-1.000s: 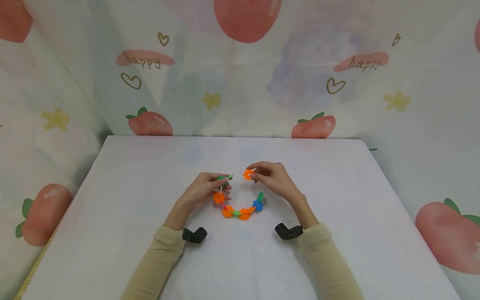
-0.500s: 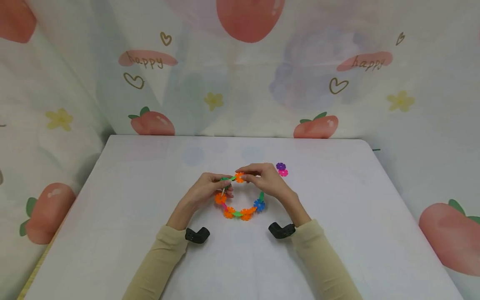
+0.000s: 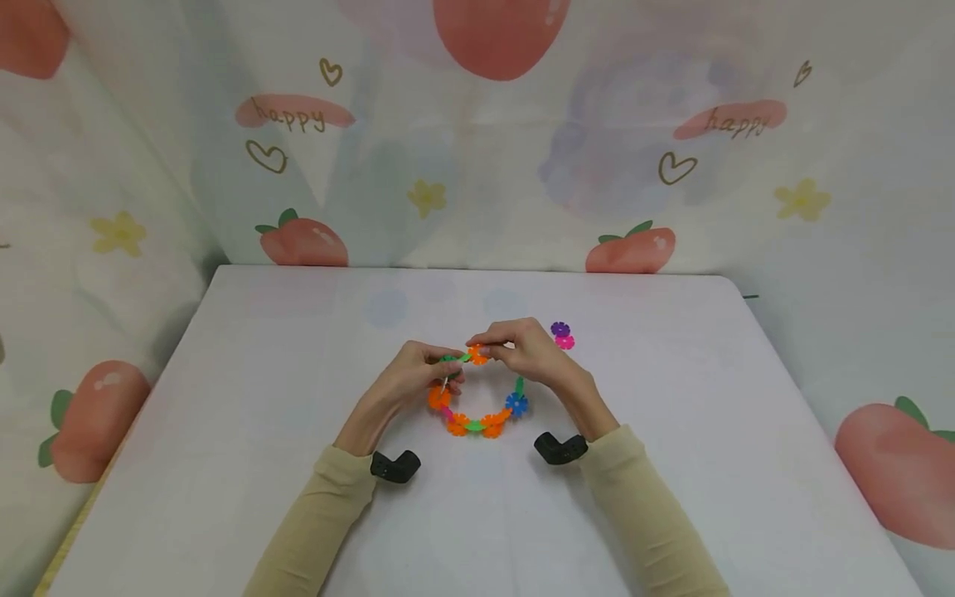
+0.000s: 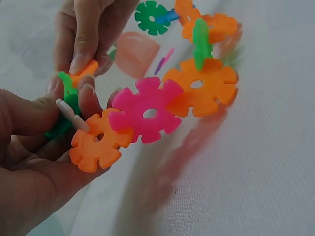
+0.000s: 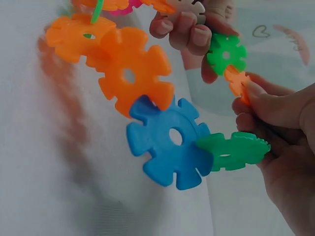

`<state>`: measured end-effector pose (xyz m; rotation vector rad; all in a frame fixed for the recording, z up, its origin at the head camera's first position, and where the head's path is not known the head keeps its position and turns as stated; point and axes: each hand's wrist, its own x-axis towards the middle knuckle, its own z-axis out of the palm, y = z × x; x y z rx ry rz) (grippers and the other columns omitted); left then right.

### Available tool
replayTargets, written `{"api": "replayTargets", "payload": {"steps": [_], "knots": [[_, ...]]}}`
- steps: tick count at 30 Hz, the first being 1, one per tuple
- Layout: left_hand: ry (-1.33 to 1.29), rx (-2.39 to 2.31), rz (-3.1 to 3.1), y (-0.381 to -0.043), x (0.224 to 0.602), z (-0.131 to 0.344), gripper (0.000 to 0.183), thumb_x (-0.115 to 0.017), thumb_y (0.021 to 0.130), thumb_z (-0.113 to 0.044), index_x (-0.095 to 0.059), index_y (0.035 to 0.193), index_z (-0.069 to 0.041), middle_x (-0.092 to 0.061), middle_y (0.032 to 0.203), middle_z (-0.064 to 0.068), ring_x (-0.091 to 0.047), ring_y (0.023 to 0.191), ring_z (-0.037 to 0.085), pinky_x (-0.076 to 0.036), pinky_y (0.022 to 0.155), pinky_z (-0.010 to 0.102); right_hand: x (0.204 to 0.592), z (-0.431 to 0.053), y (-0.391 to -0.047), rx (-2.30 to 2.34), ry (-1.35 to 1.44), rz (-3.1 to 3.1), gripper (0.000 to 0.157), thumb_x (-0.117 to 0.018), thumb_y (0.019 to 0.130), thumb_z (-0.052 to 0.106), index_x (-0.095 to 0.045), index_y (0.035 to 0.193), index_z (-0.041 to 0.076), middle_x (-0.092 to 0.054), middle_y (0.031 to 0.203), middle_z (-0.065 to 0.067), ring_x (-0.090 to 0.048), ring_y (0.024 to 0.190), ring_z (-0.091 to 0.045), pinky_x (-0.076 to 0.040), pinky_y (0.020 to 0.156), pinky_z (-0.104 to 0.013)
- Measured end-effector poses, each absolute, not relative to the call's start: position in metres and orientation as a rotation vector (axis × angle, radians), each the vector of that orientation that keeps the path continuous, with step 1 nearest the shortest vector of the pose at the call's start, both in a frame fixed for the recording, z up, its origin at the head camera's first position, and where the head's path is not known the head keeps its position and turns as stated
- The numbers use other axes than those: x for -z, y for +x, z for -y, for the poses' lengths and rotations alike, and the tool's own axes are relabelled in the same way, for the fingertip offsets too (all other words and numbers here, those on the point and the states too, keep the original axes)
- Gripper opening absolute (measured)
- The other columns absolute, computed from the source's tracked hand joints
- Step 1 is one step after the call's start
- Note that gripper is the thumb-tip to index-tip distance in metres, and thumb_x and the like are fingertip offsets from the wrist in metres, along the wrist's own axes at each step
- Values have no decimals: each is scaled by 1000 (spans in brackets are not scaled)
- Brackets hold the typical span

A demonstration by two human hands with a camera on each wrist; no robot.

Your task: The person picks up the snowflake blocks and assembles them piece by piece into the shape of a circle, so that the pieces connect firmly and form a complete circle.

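A curved chain of notched plastic snowflake discs hangs above the table. My left hand (image 3: 406,375) pinches it near one end, at a dark green disc (image 4: 72,104) beside a white one. The thumb and fingers of my right hand (image 3: 535,355) pinch an orange snowflake disc (image 5: 236,81). That disc's edge meets the light green disc (image 5: 226,61) at the chain's end; how deep the slots sit is hard to tell. Further along come a pink disc (image 4: 133,101), several orange ones and a blue disc (image 5: 162,147). A green disc (image 5: 241,150) forms the other end, beneath my right hand.
A purple disc (image 3: 560,329) and a pink disc (image 3: 564,342) lie together on the white table (image 3: 671,398), just right of my right hand. Behind the table hangs a patterned cloth (image 3: 477,166). A black wrist camera (image 3: 561,448) sits on each wrist.
My right hand has moved left with the orange disc, bringing it against the light green disc. Since half a second ago, both hands have stayed almost in place.
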<state>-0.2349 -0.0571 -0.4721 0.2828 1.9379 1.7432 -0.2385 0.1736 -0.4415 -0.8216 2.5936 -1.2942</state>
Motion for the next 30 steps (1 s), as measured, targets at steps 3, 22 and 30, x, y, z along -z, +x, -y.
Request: {"api": "replayTargets", "payload": {"steps": [3, 22, 30], "knots": [[296, -1719, -1958, -236, 473, 58, 32, -64, 102, -7, -66, 129, 10, -75, 87, 11, -72, 70, 16, -56, 74, 25, 442, -171, -240, 1274, -855, -2594, 19, -68, 97, 1, -80, 112, 4, -76, 92, -5, -65, 78, -35, -49, 65, -28], [263, -1824, -1752, -239, 473, 64, 42, -53, 107, -9, -36, 143, 6, -67, 113, 25, -75, 88, 25, -59, 94, 38, 455, -242, -243, 1298, -242, -2913, 27, -68, 101, 20, -74, 122, 5, -75, 110, -16, -70, 94, -33, -56, 79, -34], [344, -1745, -1784, -242, 471, 77, 48, -53, 107, -12, -39, 150, 4, -71, 104, 19, -73, 93, 24, -58, 94, 37, 471, -266, -253, 1013, -4, -2973, 44, -67, 99, 17, -60, 135, -8, -61, 127, -30, -64, 111, -43, -55, 95, -53]]}}
